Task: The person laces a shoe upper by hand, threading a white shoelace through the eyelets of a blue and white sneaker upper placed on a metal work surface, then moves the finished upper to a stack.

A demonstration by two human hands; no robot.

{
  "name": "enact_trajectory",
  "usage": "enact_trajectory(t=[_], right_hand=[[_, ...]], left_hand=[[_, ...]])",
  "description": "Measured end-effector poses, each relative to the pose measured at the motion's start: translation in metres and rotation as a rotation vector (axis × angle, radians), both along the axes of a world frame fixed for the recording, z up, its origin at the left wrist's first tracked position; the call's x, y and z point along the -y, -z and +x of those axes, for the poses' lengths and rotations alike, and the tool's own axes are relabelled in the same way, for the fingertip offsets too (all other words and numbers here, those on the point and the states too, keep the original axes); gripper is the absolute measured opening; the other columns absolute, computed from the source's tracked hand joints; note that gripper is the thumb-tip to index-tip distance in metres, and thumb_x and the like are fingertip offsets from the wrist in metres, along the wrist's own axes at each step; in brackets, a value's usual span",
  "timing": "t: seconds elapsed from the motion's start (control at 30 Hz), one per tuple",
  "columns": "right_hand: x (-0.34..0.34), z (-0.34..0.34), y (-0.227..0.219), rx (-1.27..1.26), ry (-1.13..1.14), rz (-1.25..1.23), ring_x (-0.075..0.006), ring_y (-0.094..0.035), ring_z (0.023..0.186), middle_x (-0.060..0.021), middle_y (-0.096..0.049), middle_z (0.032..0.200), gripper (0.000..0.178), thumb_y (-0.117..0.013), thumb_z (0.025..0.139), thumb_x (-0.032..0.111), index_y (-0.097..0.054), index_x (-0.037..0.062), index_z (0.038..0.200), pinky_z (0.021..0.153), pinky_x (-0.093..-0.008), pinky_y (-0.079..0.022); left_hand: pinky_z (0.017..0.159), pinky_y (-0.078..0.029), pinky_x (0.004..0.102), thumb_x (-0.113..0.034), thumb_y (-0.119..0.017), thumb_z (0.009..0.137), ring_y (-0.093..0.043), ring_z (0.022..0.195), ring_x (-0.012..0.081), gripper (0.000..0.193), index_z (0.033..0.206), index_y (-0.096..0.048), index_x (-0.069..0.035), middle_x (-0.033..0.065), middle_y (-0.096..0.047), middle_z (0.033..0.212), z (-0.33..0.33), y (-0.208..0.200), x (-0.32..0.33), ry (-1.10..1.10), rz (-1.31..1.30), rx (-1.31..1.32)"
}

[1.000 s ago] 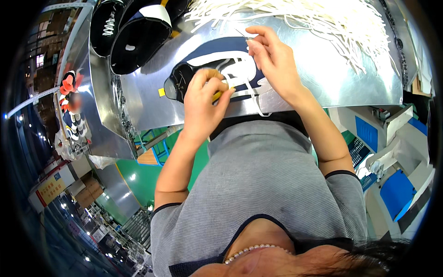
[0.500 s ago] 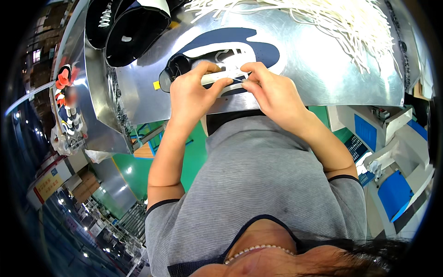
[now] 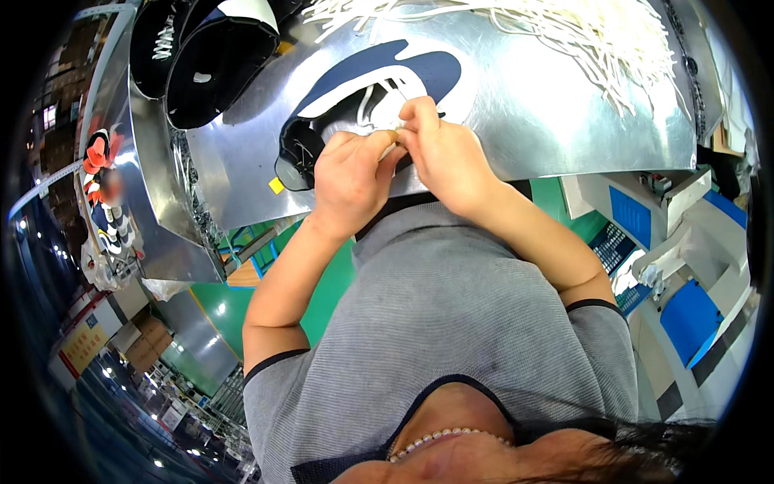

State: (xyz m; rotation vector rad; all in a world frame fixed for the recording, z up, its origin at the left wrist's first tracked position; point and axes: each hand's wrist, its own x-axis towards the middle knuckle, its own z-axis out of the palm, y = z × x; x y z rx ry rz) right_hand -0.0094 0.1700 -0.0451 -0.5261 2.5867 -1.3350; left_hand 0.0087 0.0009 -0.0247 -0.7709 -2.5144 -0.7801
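Observation:
A navy and white shoe upper [image 3: 343,78] with a black lining lies on its side on the metal table, heel to the left. White shoelace [image 3: 365,106] loops across its opening. My left hand [image 3: 351,177] is closed at the near edge of the upper, thumb and forefinger pinched there. Against it, my right hand [image 3: 445,157] pinches at the lace end, its fingertips meeting those of the left. What lies exactly between the fingertips is mostly hidden. A yellow tag [image 3: 276,185] sticks out by the heel.
Loose white laces [image 3: 580,48] form a big pile at the far right of the metal table [image 3: 548,137]. More black shoe uppers [image 3: 218,73] stand at the far left. A white cabinet with blue panels [image 3: 693,323] is to my right, and the floor [image 3: 326,282] is green.
Both hands have drawn together and now touch; they were slightly apart at the lacing edge. The upper has tilted, its heel end coming nearer to me. The view has shifted a little.

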Motion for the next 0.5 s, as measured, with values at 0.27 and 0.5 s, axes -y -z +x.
enact_trajectory(t=[0.27,0.5], right_hand=[[-0.033,-0.031,-0.052,-0.047,-0.153,-0.131,-0.0314,-0.068,0.075,-0.0117,-0.069,0.081,0.016,-0.066,0.089,0.018,-0.066,0.0095,0.102,0.067,-0.0405,-0.052],[-0.011,-0.063,-0.050,0.064,-0.487,0.255,-0.0345,-0.069,0.081,-0.0139,-0.072,0.085,0.021,-0.062,0.090,0.024,-0.071,0.0091,0.101,0.072,-0.0441,-0.053]], left_hand=[[0.056,-0.040,0.0343,-0.004,-0.077,0.081,-0.054,0.057,0.0228,0.030,0.102,-0.056,-0.007,0.0036,-0.061,0.071,0.006,0.004,0.008,0.019,0.023,-0.020],[0.059,-0.042,0.0321,-0.006,-0.072,0.082,-0.060,0.064,0.0191,0.023,0.097,-0.056,-0.007,0.0035,-0.063,0.076,0.013,-0.006,0.018,0.080,-0.113,-0.006]])
